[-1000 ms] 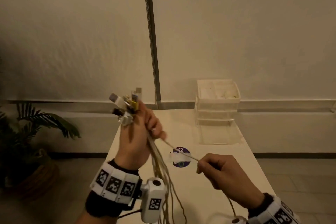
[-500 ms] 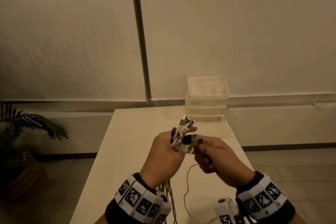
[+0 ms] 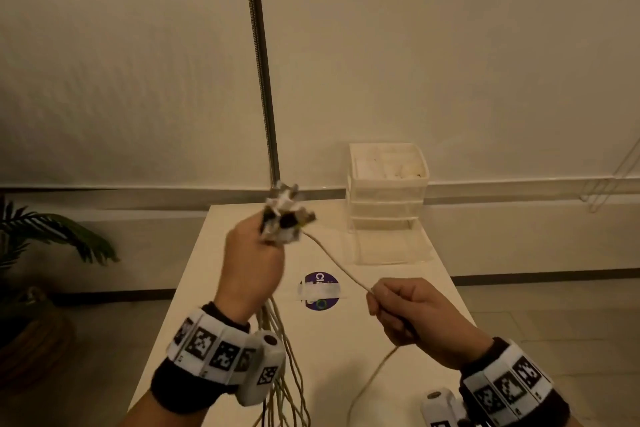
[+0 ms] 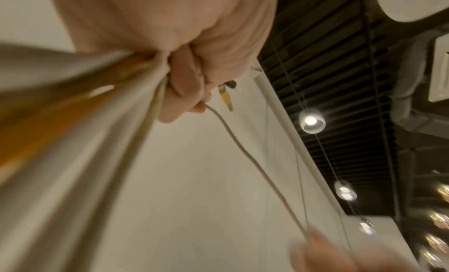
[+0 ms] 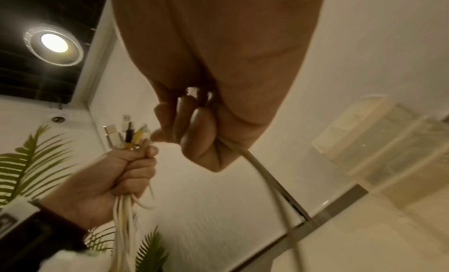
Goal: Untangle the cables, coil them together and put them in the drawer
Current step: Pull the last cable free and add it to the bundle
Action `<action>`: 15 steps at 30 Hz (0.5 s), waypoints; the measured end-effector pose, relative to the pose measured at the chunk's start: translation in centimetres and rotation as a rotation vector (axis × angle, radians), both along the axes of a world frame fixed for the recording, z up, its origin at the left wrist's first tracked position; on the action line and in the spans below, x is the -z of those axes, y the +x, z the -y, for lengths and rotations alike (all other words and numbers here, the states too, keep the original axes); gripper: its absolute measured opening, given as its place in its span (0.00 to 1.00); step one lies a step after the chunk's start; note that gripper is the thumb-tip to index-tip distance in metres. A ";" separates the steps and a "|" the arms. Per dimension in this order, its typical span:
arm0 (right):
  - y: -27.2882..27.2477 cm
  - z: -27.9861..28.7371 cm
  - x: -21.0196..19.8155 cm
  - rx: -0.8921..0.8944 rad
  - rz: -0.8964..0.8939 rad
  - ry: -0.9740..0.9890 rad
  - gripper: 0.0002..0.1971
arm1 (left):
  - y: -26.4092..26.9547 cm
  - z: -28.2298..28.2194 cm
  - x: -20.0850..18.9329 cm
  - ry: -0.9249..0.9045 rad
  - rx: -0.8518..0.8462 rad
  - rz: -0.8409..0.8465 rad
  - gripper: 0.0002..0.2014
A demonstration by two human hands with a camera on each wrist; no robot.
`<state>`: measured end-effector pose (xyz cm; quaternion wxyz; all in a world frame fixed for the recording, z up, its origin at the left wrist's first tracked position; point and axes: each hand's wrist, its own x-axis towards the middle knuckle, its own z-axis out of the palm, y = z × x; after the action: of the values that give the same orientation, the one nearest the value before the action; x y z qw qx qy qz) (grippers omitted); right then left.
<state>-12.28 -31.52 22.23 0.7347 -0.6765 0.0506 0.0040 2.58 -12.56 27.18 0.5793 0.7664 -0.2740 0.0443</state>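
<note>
While the left hand (image 3: 251,265) is raised above the white table (image 3: 194,302), its fingers are curled tight round a bundle of cables (image 3: 277,350), with the cluster of plugs (image 3: 284,215) sticking up out of the top of the fist and the loose lengths hanging down past the wrist toward the table's near edge. From the right wrist view the plugs (image 5: 126,134) fan out just above the thumb and forefinger (one black, one yellow, two pale flat ones), and the strands drop from under the little finger. A single pale cable (image 3: 337,263) leaves the plug cluster and runs taut, slanting down and to the right, to the right hand (image 3: 412,312), which is closed on it: the line enters between thumb and forefinger, passes through the fist and comes out below the palm, curving down to the table. In the left wrist view that cable (image 4: 245,157) emerges beside the curled fingers (image 4: 184,91) and stretches to a blurred fingertip at the frame's bottom. At the table's far end stands a translucent drawer unit (image 3: 386,191), its lowest drawer (image 3: 389,248) pulled forward, well apart from both hands. A round purple sticker (image 3: 320,291) lies on the tabletop between the hands, and a potted plant (image 3: 45,239) stands on the floor at left.
</note>
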 end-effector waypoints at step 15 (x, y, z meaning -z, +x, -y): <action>0.2 -1.1 -0.2 0.180 -0.002 0.086 0.16 | -1.9 0.2 -0.5 -0.033 0.208 0.067 0.18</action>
<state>-12.03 -30.39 22.38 0.7605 -0.6369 0.1118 -0.0593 0.67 -12.78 27.71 0.5840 0.7222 -0.3704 0.0140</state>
